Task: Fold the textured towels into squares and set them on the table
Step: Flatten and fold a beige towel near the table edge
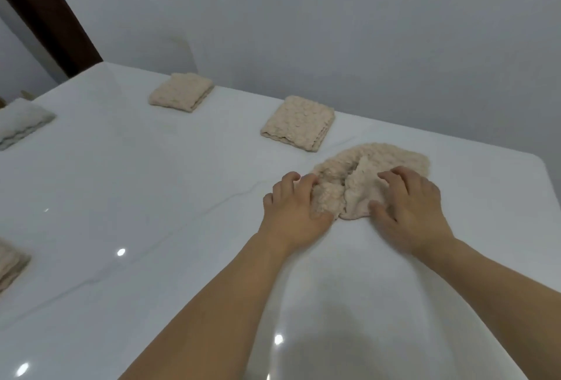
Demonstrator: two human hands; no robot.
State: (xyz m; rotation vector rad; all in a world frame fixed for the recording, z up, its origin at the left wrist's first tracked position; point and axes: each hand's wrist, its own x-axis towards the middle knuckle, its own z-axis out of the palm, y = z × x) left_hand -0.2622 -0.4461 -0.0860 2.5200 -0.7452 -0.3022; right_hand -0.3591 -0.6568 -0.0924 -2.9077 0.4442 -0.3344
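So both hands are down on the crumpled beige towel (370, 173) near the right end of the white bench (151, 197). The left hand (296, 208) has its fingers curled into the towel's left edge, and the right hand (408, 203) grips the bunched cloth on the right. Two folded towels (299, 123) (181, 91) sit farther back, well apart, with more folded ones at the left edge.

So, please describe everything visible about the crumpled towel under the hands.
The crumpled towel is beige, with a bumpy, looped texture like soft terry. It is not yet folded: it lies bunched on the white table, with a deep crease down its middle. The left hand grips its near left edge; the right hand lies on its right part, fingers curled into the cloth.
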